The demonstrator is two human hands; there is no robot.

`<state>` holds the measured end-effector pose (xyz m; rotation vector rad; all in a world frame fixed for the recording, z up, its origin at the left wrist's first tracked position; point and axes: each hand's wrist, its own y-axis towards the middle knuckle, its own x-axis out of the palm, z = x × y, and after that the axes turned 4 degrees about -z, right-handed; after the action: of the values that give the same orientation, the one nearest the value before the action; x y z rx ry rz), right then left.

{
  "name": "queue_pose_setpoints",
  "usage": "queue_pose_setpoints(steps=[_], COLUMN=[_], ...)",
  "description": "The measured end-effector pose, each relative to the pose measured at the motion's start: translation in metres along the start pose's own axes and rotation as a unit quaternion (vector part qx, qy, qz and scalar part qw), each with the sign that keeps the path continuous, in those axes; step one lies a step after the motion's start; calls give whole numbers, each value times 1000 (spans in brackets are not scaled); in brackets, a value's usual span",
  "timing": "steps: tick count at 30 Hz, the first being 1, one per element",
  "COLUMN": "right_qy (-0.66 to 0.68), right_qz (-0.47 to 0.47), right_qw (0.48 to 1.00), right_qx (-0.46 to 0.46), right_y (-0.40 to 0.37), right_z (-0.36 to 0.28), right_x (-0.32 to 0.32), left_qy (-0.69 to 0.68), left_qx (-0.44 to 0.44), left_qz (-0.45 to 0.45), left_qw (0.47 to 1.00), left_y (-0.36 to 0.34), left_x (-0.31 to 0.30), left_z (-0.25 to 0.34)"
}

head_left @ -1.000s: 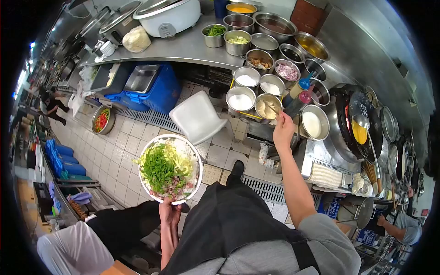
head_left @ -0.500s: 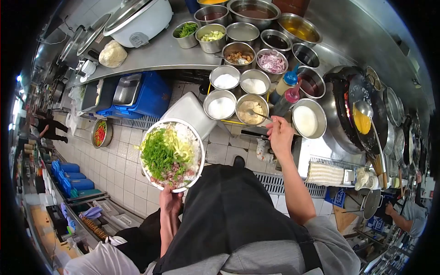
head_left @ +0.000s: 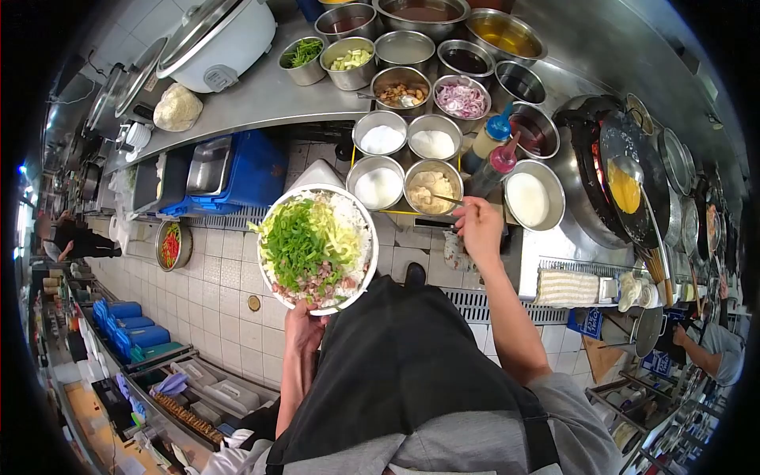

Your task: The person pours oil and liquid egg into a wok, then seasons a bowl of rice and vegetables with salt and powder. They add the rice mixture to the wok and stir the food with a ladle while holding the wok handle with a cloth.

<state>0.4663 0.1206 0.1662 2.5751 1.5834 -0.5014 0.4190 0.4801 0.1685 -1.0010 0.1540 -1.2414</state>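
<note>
My left hand (head_left: pixel 305 326) grips the near edge of a white bowl (head_left: pixel 374 245), thumb over the rim. White rice (head_left: pixel 346 211), chopped green leaves (head_left: pixel 296 240), pale shredded lettuce-like leaves and small pinkish diced pieces fill it. My right hand (head_left: pixel 480 229) is closed around the handle of a metal spoon (head_left: pixel 448 199). The spoon's end is sunk in pale yellow powder (head_left: pixel 430 184) in a small steel bowl. Three steel bowls of white powder or grains (head_left: pixel 380 184) sit beside that one.
Sauce bottles (head_left: pixel 502 161) and a bowl of white liquid or fat (head_left: pixel 529 198) flank my right hand. Farther right, a ladle with yellow liquid (head_left: pixel 625 188) rests in a dark wok (head_left: pixel 657 158). Steel bowls of ingredients line the counter, with a rice cooker (head_left: pixel 226 47) at left.
My left hand has brought the white bowl right and slightly up in view, closer to the powder bowls. My right hand stays at the pale yellow powder with the spoon. The view has shifted slightly.
</note>
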Motion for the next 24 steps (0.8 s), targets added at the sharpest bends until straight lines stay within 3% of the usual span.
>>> queue_pose_setpoints(steps=[5, 9, 15, 17, 18, 19, 21, 22, 24], right_qy=[158, 196, 236, 232, 147, 147, -44, -55, -121], right_qz=[59, 70, -23, -88, -60, -58, 50, 59, 71], right_qw=[982, 975, 970, 969, 985, 985, 987, 992, 986], right_qx=[82, 77, 49, -10, -72, -73, -148, -102, -95], right_y=[0, -16, -54, -66, -66, -64, -52, -45, -34], right_z=[-6, -37, -101, -119, -116, -111, -99, -95, -72], right_x=[-20, -30, -1, 18, 25, 27, 26, 21, 11], left_qy=[18, 35, 64, 56, 56, 56, 45, 34, 56], left_qx=[-15, -13, -6, -12, -21, -31, -36, -46, -45], left_qz=[-8, -11, -50, -65, -67, -69, -81, -86, -89], left_qw=[1000, 999, 997, 996, 996, 996, 995, 995, 993], left_y=[10, 17, 30, 36, 37, 38, 42, 42, 41], left_x=[7, 6, 7, 5, 6, 7, 4, 6, 9], left_z=[16, 21, 25, 25, 25, 26, 25, 24, 25])
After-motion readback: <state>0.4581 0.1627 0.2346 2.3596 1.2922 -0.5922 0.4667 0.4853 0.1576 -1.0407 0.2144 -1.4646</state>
